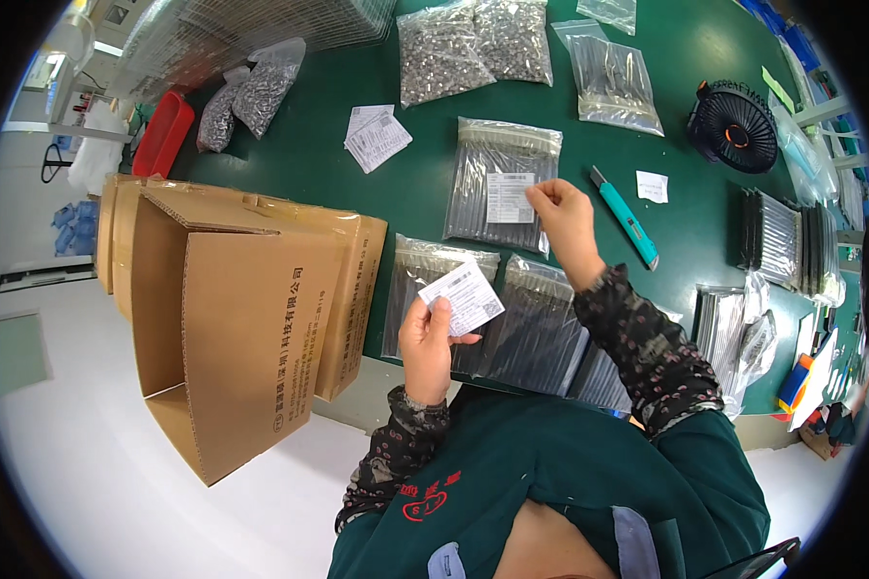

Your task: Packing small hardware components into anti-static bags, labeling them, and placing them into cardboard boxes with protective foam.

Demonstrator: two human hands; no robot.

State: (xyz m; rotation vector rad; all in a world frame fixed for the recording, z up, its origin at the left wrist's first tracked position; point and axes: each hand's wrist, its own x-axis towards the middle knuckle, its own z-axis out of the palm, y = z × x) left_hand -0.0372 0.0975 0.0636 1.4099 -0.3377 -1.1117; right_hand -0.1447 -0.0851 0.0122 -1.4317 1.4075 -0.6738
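My left hand (pixel 427 340) holds a small stack of white printed labels (pixel 464 296) above a clear bag of thin dark parts (pixel 425 280). My right hand (pixel 565 220) reaches forward with fingers pinched on the edge of a white label (pixel 510 196) that lies on another clear bag of dark parts (pixel 497 183) on the green table (pixel 425 154). A third such bag (pixel 541 323) lies under my right forearm.
An open cardboard box (pixel 237 309) stands at the table's left edge. A teal utility knife (pixel 628 217) lies right of my right hand. Bags of small metal parts (pixel 473 43), loose labels (pixel 377 138), a black fan (pixel 734 125) and stacked bags (pixel 782 241) surround the area.
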